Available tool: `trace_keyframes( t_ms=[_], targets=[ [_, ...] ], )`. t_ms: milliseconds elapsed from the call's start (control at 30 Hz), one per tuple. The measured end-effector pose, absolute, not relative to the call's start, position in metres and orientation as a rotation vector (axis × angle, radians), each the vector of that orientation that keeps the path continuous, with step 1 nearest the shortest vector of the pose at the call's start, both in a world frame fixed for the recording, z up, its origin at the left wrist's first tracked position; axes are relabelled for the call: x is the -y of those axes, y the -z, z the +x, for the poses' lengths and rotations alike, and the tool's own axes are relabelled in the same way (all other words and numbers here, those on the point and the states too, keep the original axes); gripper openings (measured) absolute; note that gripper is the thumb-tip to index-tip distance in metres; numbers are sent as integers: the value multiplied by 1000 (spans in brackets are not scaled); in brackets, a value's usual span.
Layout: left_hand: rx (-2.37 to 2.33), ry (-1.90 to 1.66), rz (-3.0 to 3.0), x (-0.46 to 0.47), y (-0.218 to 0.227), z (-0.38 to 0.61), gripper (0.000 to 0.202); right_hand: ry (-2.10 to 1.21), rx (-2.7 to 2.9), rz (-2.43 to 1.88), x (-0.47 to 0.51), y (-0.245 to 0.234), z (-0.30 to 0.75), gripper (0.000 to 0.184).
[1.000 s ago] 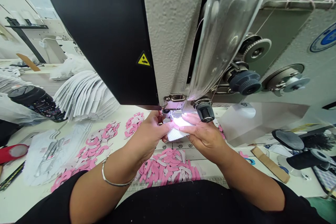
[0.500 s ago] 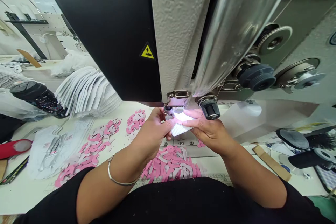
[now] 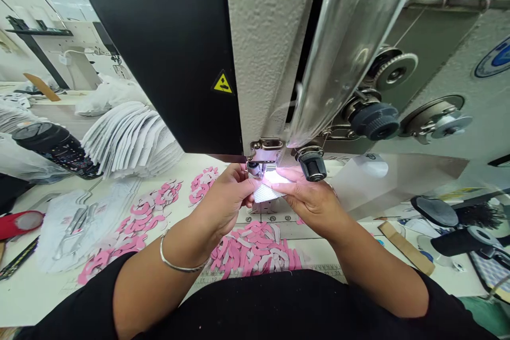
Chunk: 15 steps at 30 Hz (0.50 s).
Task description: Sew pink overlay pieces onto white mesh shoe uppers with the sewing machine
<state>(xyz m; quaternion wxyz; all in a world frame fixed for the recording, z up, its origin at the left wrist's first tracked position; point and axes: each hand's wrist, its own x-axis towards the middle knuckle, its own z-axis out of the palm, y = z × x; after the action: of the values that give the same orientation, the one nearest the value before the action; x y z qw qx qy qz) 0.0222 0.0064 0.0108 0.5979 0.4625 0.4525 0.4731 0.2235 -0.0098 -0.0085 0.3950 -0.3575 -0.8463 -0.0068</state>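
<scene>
Under the lit needle area of a sewing machine (image 3: 263, 151), a small white piece of textured fabric (image 3: 268, 193) lies between my two hands. My left hand (image 3: 231, 188) pinches its left edge, thumb on top and fingers partly hidden behind and below. On the other side, my right hand (image 3: 308, 194) grips the right edge, its index finger stretched over the cloth close to the presser foot. The glare of the lamp hides where the needle meets the fabric. Below my hands, curved pink and white fabric pieces (image 3: 257, 248) lie heaped on the table.
More pink pieces (image 3: 145, 207) trail along the left, near a fanned stack of white fabric (image 3: 129, 138) and a dark bottle (image 3: 56, 146). Metal tools (image 3: 74, 223) rest on white cloth. At right are a cardboard strip (image 3: 406, 247) and a black thread cone (image 3: 454, 244).
The white fabric has turned slightly between my hands, and its near corner sits a little higher. Both hands keep their hold; the whole view has shifted slightly.
</scene>
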Motion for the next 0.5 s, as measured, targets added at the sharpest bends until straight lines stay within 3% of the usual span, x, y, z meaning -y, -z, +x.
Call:
trace_keyframes(
  t_ms=[300, 500],
  targets=[
    [-1033, -1061, 1120, -8, -9, 20, 13, 74, 2193, -1075, 20, 7, 216, 35],
    [-1126, -1025, 1140, -3, -14, 22, 24, 129, 2280, -1173, 27, 6, 217, 39]
  ],
)
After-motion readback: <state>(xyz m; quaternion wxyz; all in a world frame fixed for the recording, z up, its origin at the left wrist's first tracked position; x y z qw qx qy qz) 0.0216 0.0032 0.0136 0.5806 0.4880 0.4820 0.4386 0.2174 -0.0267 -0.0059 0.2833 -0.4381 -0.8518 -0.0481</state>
